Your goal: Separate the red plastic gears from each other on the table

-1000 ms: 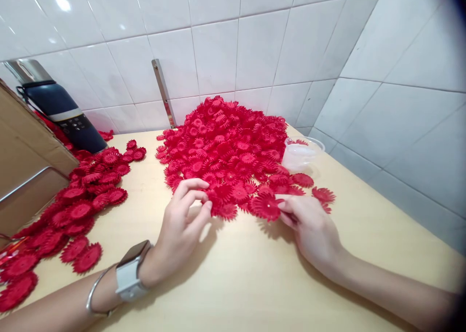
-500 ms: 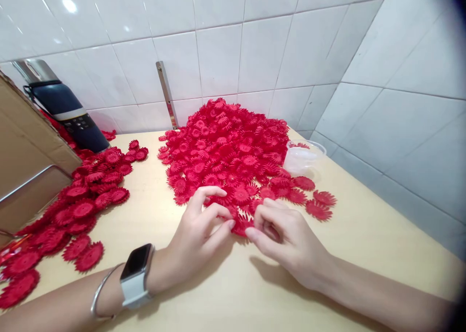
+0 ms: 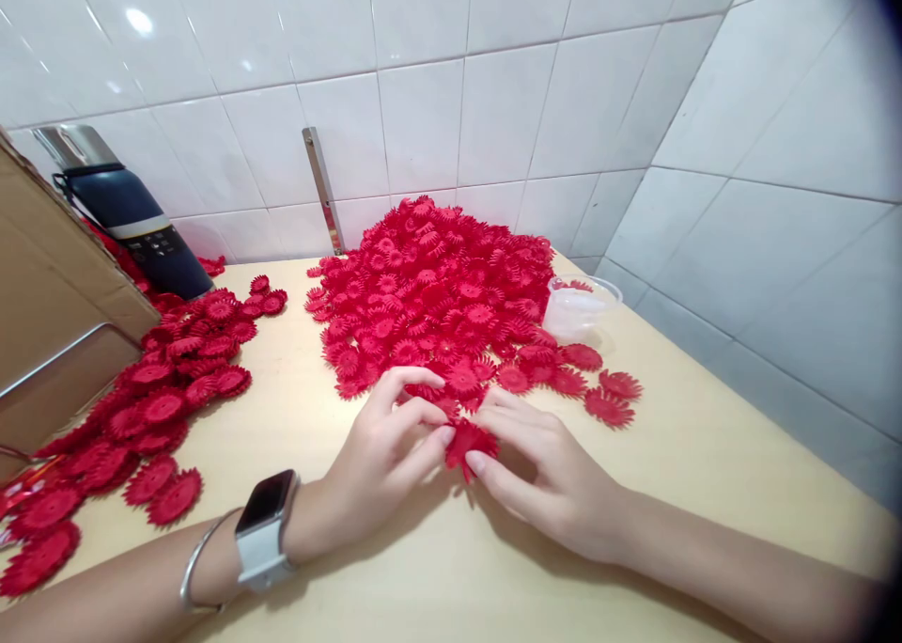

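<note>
- Red flower piece (image 3: 471,441): a small toothed disc held just above the bench (image 3: 437,568) between both hands, at the near edge of the large heap of red pieces (image 3: 443,295).
- Handling, as a judgement: it looks thin, light and somewhat flexible, probably moulded plastic or fabric. The fringe of petals would likely bend or snag on neighbouring pieces, so the firmer centre or opposite rim points seem the best places to take hold. Pieces in the heap may cling together when lifted.
- Left hand (image 3: 381,464): fingers curled inward, thumb and forefinger tips closed on the left rim of the piece. The wrist carries a watch (image 3: 264,530) and a bangle (image 3: 194,568).
- Right hand (image 3: 542,478): fingers partly bent, forefinger and thumb pinching the right and lower rim of the same piece. The remaining fingers arch over it, so the exact contact is partly hidden.
- Surroundings: a second spread of red pieces (image 3: 155,399) lies at left beside a cardboard box (image 3: 49,305) and a dark flask (image 3: 127,215). A clear plastic cup (image 3: 582,306) lies at the heap's right edge, against the tiled wall (image 3: 493,98).
</note>
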Available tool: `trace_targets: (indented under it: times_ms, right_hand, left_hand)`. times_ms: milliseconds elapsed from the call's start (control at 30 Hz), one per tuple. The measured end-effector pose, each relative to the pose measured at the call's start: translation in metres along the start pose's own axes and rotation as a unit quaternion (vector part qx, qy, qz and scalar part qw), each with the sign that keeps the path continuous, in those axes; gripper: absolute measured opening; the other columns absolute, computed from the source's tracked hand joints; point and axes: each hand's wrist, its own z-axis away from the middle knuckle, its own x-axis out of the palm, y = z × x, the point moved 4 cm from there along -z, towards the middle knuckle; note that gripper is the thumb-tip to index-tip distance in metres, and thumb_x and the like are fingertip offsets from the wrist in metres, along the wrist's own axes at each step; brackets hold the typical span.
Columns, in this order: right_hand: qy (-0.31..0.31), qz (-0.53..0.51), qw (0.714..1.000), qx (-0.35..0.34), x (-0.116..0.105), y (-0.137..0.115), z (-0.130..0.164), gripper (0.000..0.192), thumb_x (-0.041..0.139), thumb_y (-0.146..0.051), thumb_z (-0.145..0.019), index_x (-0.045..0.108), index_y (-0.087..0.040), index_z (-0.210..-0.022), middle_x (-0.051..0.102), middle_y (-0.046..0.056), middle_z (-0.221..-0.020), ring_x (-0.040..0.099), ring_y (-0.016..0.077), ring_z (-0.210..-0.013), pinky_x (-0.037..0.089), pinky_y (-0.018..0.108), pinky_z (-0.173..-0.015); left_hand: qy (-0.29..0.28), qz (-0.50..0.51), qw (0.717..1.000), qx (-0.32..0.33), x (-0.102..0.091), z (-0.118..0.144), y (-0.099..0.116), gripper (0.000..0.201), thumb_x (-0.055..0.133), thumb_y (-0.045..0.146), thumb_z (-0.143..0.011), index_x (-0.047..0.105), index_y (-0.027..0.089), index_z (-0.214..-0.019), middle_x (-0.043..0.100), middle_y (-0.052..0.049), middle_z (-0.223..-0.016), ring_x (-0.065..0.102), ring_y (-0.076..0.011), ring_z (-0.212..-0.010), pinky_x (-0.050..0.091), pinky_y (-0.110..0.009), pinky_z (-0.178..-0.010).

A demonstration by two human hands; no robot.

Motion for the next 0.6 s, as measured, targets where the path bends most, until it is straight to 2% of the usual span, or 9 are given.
trace_targets:
  times_ms: [167,300,467,600]
  right_hand:
    - [0.007,0.007,0.999,0.038,-0.001,0.006,0.000,0.029,0.038,-0.015,-0.085,0.042,-0.016,-0.057,0.045,0.000,-0.060,0.041,0.0133,-0.062,0.033,0.026,-0.057]
    - [0.014,-0.038,0.996,0.085,-0.003,0.013,0.000,0.034,0.039,-0.022,-0.087,0.044,-0.016,-0.054,0.044,-0.001,-0.058,0.041,0.0120,-0.060,0.032,0.025,-0.055]
    - [-0.045,-0.083,0.991,0.096,0.002,0.013,-0.001,0.032,0.037,-0.030,-0.088,0.048,-0.016,-0.061,0.045,0.000,-0.064,0.043,0.0135,-0.066,0.035,0.026,-0.060]
    - [-0.075,-0.094,0.990,0.072,0.003,0.009,-0.001,0.027,0.036,-0.028,-0.087,0.045,-0.016,-0.064,0.046,0.002,-0.070,0.044,0.0151,-0.071,0.037,0.028,-0.065]
  left_hand:
    - [0.022,-0.010,1.000,0.005,0.000,0.000,0.002,0.009,0.047,0.014,-0.081,0.054,0.018,-0.078,0.047,-0.007,-0.102,0.048,-0.0175,-0.098,0.040,-0.033,-0.086]
    - [0.029,-0.010,0.999,0.011,0.000,0.000,-0.001,0.005,0.053,0.018,-0.078,0.056,0.018,-0.083,0.046,-0.006,-0.103,0.047,-0.0173,-0.100,0.039,-0.032,-0.088]
    - [-0.010,0.002,0.999,0.032,0.004,0.003,-0.001,0.011,0.054,0.019,-0.078,0.061,0.018,-0.087,0.045,-0.008,-0.107,0.047,-0.0175,-0.102,0.041,-0.031,-0.088]
    - [-0.021,-0.004,0.999,0.036,0.003,0.002,0.000,0.010,0.053,0.016,-0.078,0.062,0.016,-0.081,0.046,-0.008,-0.108,0.047,-0.0182,-0.103,0.039,-0.031,-0.089]
